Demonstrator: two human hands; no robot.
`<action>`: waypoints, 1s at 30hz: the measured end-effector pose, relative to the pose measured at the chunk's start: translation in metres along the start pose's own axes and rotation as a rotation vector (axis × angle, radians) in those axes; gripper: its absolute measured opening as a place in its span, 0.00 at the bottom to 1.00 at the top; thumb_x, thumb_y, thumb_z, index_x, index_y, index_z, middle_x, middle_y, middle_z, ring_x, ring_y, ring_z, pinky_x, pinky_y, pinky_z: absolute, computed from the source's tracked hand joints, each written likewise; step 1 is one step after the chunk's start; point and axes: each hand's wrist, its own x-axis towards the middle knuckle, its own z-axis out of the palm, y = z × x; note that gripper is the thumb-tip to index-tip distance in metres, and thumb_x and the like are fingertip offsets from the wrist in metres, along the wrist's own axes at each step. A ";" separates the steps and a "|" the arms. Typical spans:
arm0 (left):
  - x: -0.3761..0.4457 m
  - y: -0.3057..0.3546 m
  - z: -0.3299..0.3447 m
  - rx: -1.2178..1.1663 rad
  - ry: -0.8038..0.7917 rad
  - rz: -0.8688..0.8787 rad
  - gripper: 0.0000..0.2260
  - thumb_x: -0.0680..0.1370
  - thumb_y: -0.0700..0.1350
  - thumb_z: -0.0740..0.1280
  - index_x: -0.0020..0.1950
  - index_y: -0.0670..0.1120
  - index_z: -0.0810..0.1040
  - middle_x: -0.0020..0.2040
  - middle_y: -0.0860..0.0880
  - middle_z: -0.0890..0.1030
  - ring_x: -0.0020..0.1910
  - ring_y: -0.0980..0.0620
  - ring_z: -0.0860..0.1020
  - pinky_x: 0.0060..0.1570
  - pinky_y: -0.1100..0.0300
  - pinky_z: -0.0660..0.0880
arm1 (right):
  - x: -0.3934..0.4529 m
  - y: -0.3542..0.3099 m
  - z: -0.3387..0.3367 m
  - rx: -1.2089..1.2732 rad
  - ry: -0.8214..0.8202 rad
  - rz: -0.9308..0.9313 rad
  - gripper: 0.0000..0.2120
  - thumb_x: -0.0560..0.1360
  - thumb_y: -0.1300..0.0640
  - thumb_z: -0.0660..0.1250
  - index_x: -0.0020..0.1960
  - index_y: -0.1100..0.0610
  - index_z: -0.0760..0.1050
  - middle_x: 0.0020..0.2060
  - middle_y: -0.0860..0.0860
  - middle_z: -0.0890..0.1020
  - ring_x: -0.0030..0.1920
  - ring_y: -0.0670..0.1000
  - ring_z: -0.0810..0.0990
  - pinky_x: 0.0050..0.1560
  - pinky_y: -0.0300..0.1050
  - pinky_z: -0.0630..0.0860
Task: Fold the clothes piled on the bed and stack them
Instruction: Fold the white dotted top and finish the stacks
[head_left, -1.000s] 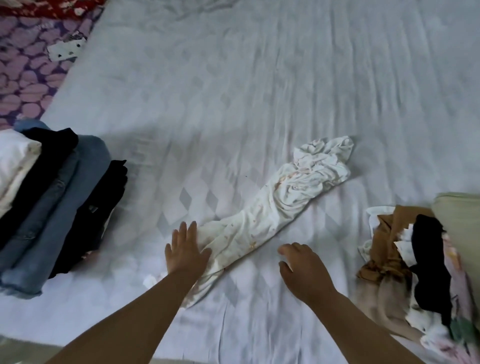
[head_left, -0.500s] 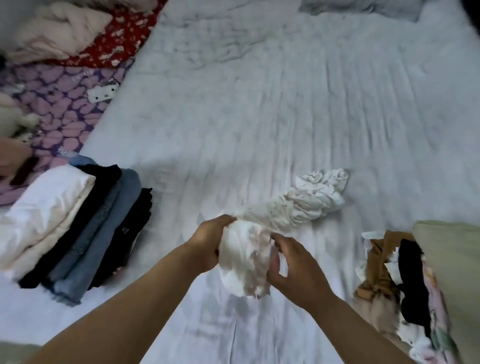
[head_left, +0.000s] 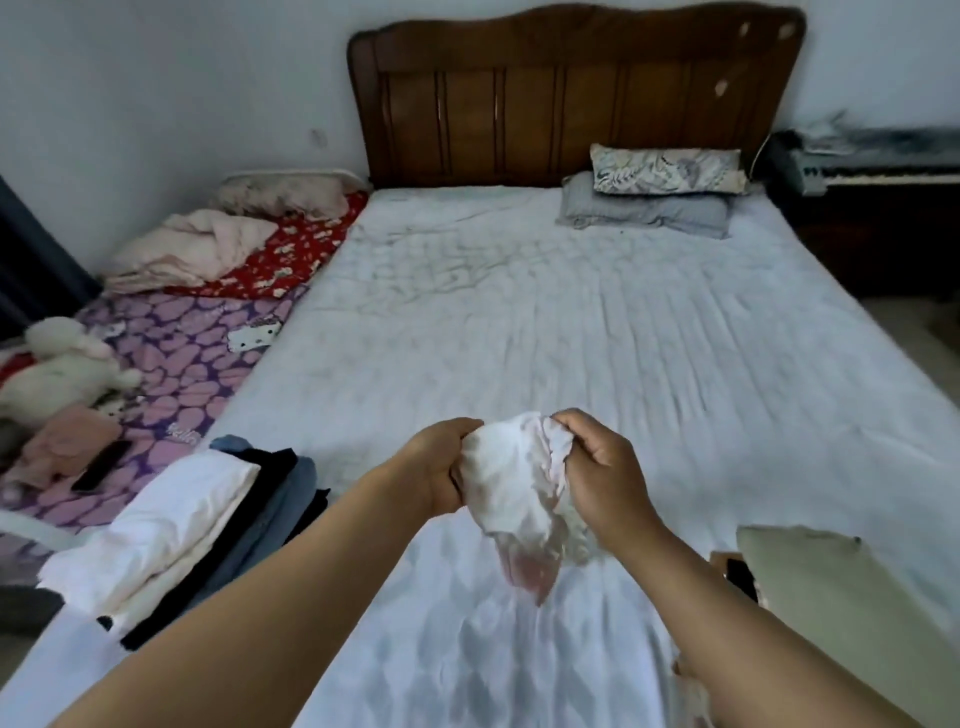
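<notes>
A white garment (head_left: 514, 499) with faint pinkish marks hangs bunched in the air above the white bed (head_left: 545, 322). My left hand (head_left: 439, 467) grips its left edge and my right hand (head_left: 597, 467) pinches its upper right edge. Its lower end dangles just above the sheet. A stack of folded clothes (head_left: 182, 525), white on top with black and denim pieces beside it, lies at the bed's left edge. At the right edge a pale green item (head_left: 831, 587) covers most of the unfolded pile.
Two pillows (head_left: 654, 192) lie by the wooden headboard (head_left: 571, 93). A second bed on the left carries a purple sheet (head_left: 171, 358), a plush toy (head_left: 57, 369), pink bedding and a dark phone (head_left: 101, 465). A keyboard (head_left: 872, 166) stands at the right.
Both hands gathered the white garment off the sheet and lifted it clear of the bed. The camera tilted up, showing the headboard and pillows.
</notes>
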 end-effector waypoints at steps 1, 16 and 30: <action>-0.006 0.003 -0.001 0.013 0.024 0.030 0.09 0.79 0.44 0.63 0.45 0.40 0.78 0.37 0.44 0.83 0.36 0.48 0.80 0.35 0.57 0.77 | 0.002 -0.012 -0.003 0.058 0.016 0.055 0.11 0.74 0.68 0.58 0.35 0.59 0.72 0.25 0.48 0.73 0.29 0.45 0.70 0.32 0.36 0.66; -0.093 -0.009 0.002 0.229 -0.232 0.825 0.19 0.71 0.38 0.73 0.60 0.44 0.75 0.52 0.44 0.83 0.52 0.46 0.81 0.51 0.55 0.78 | 0.016 -0.116 0.002 0.524 -0.046 0.259 0.11 0.78 0.66 0.58 0.39 0.59 0.74 0.33 0.58 0.82 0.33 0.56 0.81 0.37 0.46 0.79; -0.123 0.030 0.019 0.133 -0.120 0.595 0.09 0.79 0.36 0.62 0.40 0.38 0.78 0.33 0.42 0.80 0.29 0.49 0.79 0.31 0.62 0.76 | 0.002 -0.114 -0.011 -0.078 -0.441 0.099 0.29 0.68 0.62 0.71 0.66 0.48 0.66 0.53 0.46 0.78 0.54 0.43 0.77 0.45 0.32 0.74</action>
